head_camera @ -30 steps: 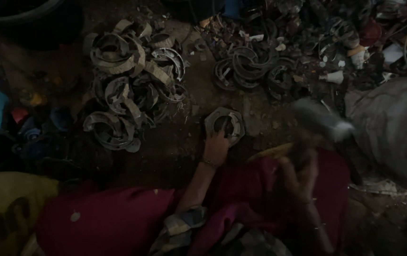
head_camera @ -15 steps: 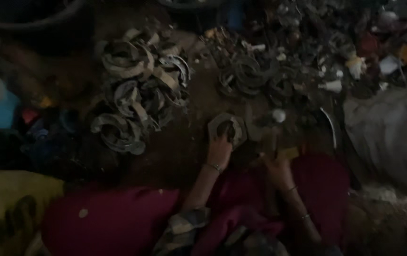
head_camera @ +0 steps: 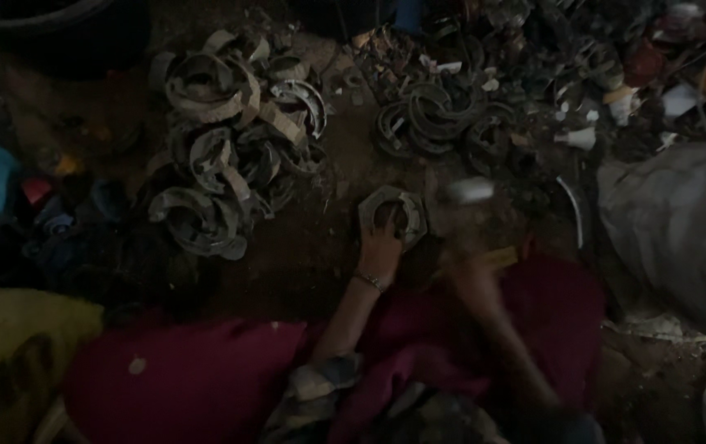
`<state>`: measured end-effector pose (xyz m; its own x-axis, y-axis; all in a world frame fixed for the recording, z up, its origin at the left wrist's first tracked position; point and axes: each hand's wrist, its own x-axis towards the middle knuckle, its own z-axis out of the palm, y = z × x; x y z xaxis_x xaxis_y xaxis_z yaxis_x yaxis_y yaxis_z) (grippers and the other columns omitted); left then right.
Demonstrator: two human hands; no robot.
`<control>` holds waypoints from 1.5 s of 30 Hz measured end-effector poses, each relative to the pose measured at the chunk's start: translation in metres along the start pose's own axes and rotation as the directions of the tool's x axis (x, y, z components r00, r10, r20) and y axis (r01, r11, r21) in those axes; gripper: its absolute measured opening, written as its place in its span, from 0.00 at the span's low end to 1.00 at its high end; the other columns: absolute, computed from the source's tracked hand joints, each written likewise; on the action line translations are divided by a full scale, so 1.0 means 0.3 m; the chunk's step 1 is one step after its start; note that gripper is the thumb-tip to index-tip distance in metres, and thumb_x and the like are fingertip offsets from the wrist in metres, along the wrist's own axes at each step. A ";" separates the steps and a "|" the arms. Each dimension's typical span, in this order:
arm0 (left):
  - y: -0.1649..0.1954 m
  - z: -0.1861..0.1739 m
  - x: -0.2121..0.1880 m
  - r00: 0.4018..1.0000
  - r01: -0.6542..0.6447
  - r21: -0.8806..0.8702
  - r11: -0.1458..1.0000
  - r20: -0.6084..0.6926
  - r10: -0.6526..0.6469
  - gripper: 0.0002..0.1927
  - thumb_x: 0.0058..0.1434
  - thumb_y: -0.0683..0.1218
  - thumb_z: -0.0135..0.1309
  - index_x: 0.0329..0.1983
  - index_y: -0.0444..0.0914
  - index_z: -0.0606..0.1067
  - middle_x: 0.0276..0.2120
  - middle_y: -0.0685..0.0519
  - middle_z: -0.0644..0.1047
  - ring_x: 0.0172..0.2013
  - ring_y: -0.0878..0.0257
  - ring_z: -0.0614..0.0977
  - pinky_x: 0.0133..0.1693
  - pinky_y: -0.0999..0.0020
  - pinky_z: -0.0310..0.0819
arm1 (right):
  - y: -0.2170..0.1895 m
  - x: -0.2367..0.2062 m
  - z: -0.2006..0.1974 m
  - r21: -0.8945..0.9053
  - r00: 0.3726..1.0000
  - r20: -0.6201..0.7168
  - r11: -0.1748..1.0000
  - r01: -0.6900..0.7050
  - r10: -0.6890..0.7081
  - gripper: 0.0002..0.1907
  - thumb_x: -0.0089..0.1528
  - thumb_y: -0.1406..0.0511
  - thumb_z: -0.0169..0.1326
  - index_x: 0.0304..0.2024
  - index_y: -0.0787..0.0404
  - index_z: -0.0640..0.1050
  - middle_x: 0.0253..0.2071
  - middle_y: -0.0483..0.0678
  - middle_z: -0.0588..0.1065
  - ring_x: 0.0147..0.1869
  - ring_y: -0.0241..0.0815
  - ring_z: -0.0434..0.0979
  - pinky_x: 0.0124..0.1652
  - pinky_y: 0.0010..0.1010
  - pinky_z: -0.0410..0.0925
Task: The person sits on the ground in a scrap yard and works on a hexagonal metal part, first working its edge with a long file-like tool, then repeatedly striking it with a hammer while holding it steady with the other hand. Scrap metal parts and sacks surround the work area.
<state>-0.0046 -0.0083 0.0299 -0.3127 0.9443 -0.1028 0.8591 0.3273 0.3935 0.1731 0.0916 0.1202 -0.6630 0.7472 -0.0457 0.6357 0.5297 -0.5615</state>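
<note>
Dim, dirt-covered ground (head_camera: 312,255) fills the view, strewn with worn metal parts. At its middle lies a curved brake shoe (head_camera: 392,215), a grey, scuffed ring-like piece with a pale lining along its outer edge and a dark hollow inside. The left hand (head_camera: 382,247) rests on the near edge of the brake shoe, fingers spread over its rim and pressing it to the ground; a thin bracelet (head_camera: 367,281) circles the wrist. Just right of the brake shoe the right hand (head_camera: 475,275) is blurred, and its grip cannot be told; a pale, smeared hammer head (head_camera: 468,191) shows above it, close beside the shoe, with a yellowish handle (head_camera: 497,259) near the hand. Left of the brake shoe sits a heap of similar shoes (head_camera: 230,148), light-lined and tumbled together. Beyond it, up and to the right, lies a darker pile of rings (head_camera: 435,123). A grey sack (head_camera: 682,230) bulks far right of the shoe, and dark red cloth (head_camera: 189,386) covers the knees below it.
</note>
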 end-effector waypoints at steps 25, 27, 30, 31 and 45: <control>-0.005 0.012 0.021 0.858 -0.027 0.161 0.987 -0.503 0.106 0.11 0.50 0.40 0.57 0.35 0.32 0.83 0.59 0.35 0.73 0.54 0.37 0.75 0.60 0.36 0.51 | 0.054 0.064 0.055 0.228 0.982 0.168 0.965 -0.128 0.091 0.27 0.71 0.56 0.53 0.61 0.73 0.71 0.42 0.57 0.74 0.44 0.47 0.72 0.42 0.40 0.68; -0.005 0.022 0.020 1.000 -0.003 0.141 0.990 -0.030 0.007 0.08 0.54 0.39 0.58 0.36 0.36 0.83 0.58 0.37 0.71 0.57 0.40 0.72 0.66 0.34 0.48 | 0.027 0.008 -0.040 0.191 0.939 0.179 0.926 -0.327 0.295 0.28 0.70 0.54 0.53 0.60 0.72 0.72 0.36 0.57 0.74 0.40 0.46 0.71 0.39 0.42 0.68; -0.003 0.025 0.017 0.996 -0.017 -0.042 0.999 -0.083 0.014 0.06 0.65 0.41 0.56 0.40 0.33 0.82 0.52 0.35 0.73 0.53 0.40 0.74 0.65 0.34 0.52 | -0.097 -0.071 -0.237 0.431 0.998 -0.064 0.903 0.003 0.028 0.20 0.71 0.59 0.52 0.52 0.73 0.74 0.38 0.47 0.72 0.40 0.37 0.69 0.39 0.31 0.67; 0.000 0.026 0.012 0.977 -0.062 -0.130 0.990 -0.210 0.034 0.09 0.69 0.42 0.55 0.41 0.31 0.82 0.49 0.33 0.74 0.49 0.39 0.76 0.63 0.34 0.55 | -0.140 -0.105 -0.307 0.456 0.976 -0.171 0.867 0.201 -0.136 0.18 0.73 0.61 0.49 0.56 0.71 0.73 0.37 0.48 0.71 0.39 0.37 0.67 0.39 0.31 0.66; -0.014 0.098 0.036 0.961 0.175 -0.511 0.842 -0.096 -0.258 0.23 0.63 0.38 0.54 0.62 0.36 0.69 0.65 0.37 0.62 0.51 0.43 0.74 0.59 0.38 0.65 | 0.181 -0.029 0.124 -0.019 0.926 0.238 0.955 -0.297 0.293 0.30 0.71 0.53 0.55 0.55 0.77 0.71 0.40 0.57 0.78 0.44 0.44 0.76 0.45 0.38 0.71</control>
<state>0.0004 0.0016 0.0001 -0.5612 0.8200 -0.1126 0.4616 0.4229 0.7798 0.1988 0.0989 0.0595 -0.5220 0.7517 -0.4030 0.8113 0.2918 -0.5067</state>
